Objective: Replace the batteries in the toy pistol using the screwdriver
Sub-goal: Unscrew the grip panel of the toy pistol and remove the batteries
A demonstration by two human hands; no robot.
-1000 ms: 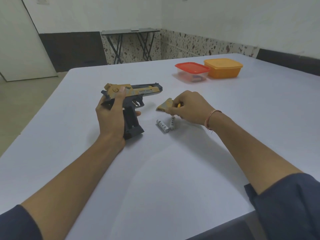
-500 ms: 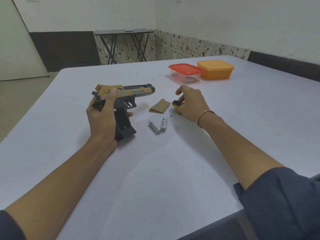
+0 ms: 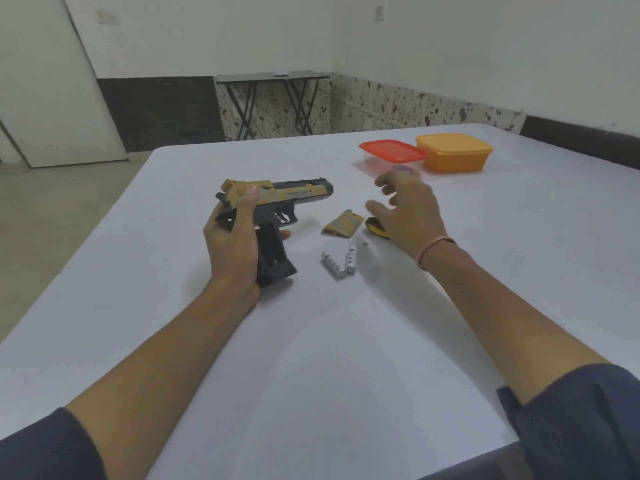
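The left hand (image 3: 235, 247) grips the toy pistol (image 3: 294, 197) as it did half a second ago. Its thumb lies over the tan rear of the slide and its fingers wrap under the frame. The butt of the grip rests on the white table (image 3: 311, 358), the barrel points right, and the battery compartment (image 3: 273, 251) in the dark grip faces up, open.

Just right of the pistol's grip, two white batteries (image 3: 334, 265) lie on the table with their near ends close together. They have not moved. Beyond them, right of the trigger guard, the tan battery cover (image 3: 343, 224) lies flat where it was. A tiny dark screw (image 3: 364, 243) sits on the table slightly further right.

Next comes the screwdriver (image 3: 375, 226). Only its dark and yellow handle shows, lying on the table and half hidden by the right hand (image 3: 412, 209). Half a second ago that hand curled over the handle. Now it has let go and lifted, holding nothing. Its fingers are spread wide and blurred, reaching away from the pistol toward the far right.

Well beyond the pistol's muzzle stand a clear container with a red lid (image 3: 393, 152) and, touching its right side, an orange container (image 3: 453, 152).
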